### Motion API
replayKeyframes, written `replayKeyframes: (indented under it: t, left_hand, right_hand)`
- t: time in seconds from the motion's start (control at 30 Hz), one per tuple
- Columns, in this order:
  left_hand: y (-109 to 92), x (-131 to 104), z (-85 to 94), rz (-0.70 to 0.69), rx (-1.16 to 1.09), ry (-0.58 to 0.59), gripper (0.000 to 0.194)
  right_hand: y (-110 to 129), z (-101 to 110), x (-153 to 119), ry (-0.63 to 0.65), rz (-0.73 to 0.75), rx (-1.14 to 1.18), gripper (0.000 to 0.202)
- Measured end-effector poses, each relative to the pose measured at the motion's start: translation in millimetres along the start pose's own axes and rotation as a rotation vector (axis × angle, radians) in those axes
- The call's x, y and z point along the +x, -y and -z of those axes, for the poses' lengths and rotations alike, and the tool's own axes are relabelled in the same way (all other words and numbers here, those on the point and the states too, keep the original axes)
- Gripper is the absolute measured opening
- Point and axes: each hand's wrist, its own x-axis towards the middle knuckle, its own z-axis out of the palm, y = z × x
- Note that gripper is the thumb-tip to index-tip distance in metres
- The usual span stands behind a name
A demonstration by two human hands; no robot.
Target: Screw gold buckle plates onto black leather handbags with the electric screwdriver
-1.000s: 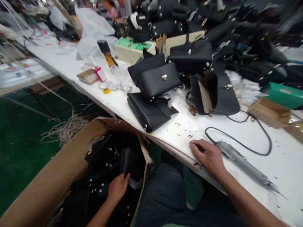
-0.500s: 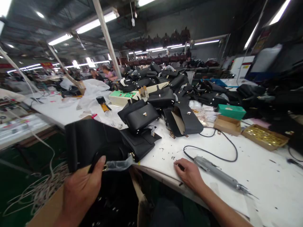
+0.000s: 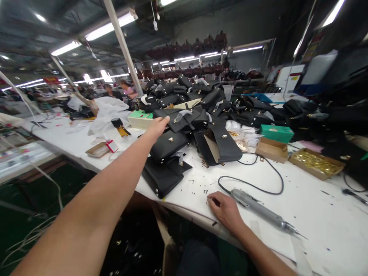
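Stretched forward over the table, my left hand [image 3: 158,128] is closed on the left end of a black bag [image 3: 184,118] with a plastic-wrapped gold fitting, at the top of a stack. Below it lie a black bag with a gold clasp [image 3: 169,145] and a flat black piece [image 3: 162,176]. My right hand [image 3: 222,207] rests at the table's front edge, fingers curled, beside tiny dark screws [image 3: 204,191]; whether it pinches one is too small to tell. A grey electric screwdriver [image 3: 258,209] lies just right of it. An open black bag [image 3: 220,145] sits behind.
A white table [image 3: 316,203] holds a tray of gold parts [image 3: 316,163], a cardboard box [image 3: 271,149], a green box [image 3: 276,133] and a looping cable. Black bags pile up behind. Under the front edge, an open carton [image 3: 169,253] holds dark items. People sit far back left.
My left hand has moved from the near-left edge, where it held a black bag, up and forward to the stack. The view has shifted slightly; my right hand stays by the screws.
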Motion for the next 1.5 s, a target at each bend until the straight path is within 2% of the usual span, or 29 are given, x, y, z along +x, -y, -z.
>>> replayKeyframes:
  t: [0.07, 0.1, 0.17, 0.23, 0.3, 0.43, 0.53, 0.6, 0.67, 0.73, 0.8, 0.87, 1.0, 1.07, 1.17, 1.23, 1.3, 1.4, 1.5]
  left_hand:
    - [27.9, -35.2, -14.8, 0.080, -0.044, 0.035, 0.044]
    - [42.9, -55.5, -16.5, 0.125, -0.058, 0.037, 0.046]
    - [75.6, -100.3, -8.6, 0.209, -0.066, 0.018, 0.049]
    - [111.5, -152.6, 11.7, 0.314, -0.038, 0.004, 0.050]
    - [147.3, -215.8, 40.3, 0.457, 0.028, 0.013, 0.051]
    - [202.3, -369.8, 101.2, 0.842, 0.231, 0.102, 0.045]
    - [221.7, -483.8, 132.3, 1.109, 0.367, 0.230, 0.041]
    - [224.4, -546.2, 141.8, 1.207, 0.404, 0.330, 0.046]
    - [222.9, -592.9, 142.4, 1.246, 0.403, 0.430, 0.053]
    - [222.6, -622.8, 135.7, 1.266, 0.408, 0.498, 0.061]
    - [227.2, -637.2, 124.0, 1.286, 0.435, 0.532, 0.066]
    - [236.7, -638.7, 110.6, 1.298, 0.476, 0.540, 0.069]
    - [262.1, -613.9, 95.2, 1.227, 0.563, 0.507, 0.070]
    - [277.5, -592.1, 99.8, 1.144, 0.620, 0.470, 0.071]
    - [306.4, -555.5, 118.9, 1.014, 0.679, 0.457, 0.071]
    - [327.1, -534.4, 131.2, 0.965, 0.677, 0.509, 0.066]
    - [345.2, -520.5, 135.8, 0.955, 0.658, 0.585, 0.059]
    - [364.4, -514.0, 126.6, 0.955, 0.631, 0.684, 0.054]
    - [381.1, -516.4, 111.7, 0.964, 0.636, 0.730, 0.063]
  right_hand:
    - [1.8, 2.3, -0.4, 0.010, -0.008, 0.003, 0.021]
    - [2.8, 3.6, -0.9, 0.018, -0.013, 0.001, 0.022]
    - [4.9, 6.3, -2.2, 0.038, -0.028, -0.007, 0.023]
    - [6.5, 8.6, -3.5, 0.064, -0.047, -0.019, 0.024]
    - [6.9, 10.2, -4.3, 0.083, -0.063, -0.039, 0.026]
    - [4.5, 10.9, -5.6, 0.128, -0.068, -0.116, 0.030]
    - [3.3, 9.6, -6.4, 0.161, -0.055, -0.192, 0.031]
    - [4.1, 8.6, -6.5, 0.167, -0.050, -0.240, 0.031]
    - [6.0, 8.0, -6.4, 0.172, -0.056, -0.276, 0.031]
    - [8.3, 7.8, -6.1, 0.178, -0.067, -0.310, 0.031]
    - [10.5, 7.6, -5.7, 0.180, -0.071, -0.340, 0.032]
    - [12.0, 7.2, -5.3, 0.179, -0.057, -0.358, 0.031]
    - [12.3, 6.1, -4.5, 0.172, -0.012, -0.366, 0.028]
    - [11.3, 6.2, -4.2, 0.174, -0.008, -0.381, 0.025]
    - [9.4, 6.5, -3.9, 0.192, -0.017, -0.413, 0.027]
    - [8.7, 6.2, -3.6, 0.191, -0.021, -0.420, 0.030]
    - [8.5, 5.4, -2.9, 0.181, -0.016, -0.421, 0.030]
    - [8.9, 4.0, -1.2, 0.162, 0.017, -0.428, 0.027]
    - [10.7, 2.9, 0.9, 0.164, 0.041, -0.430, 0.024]
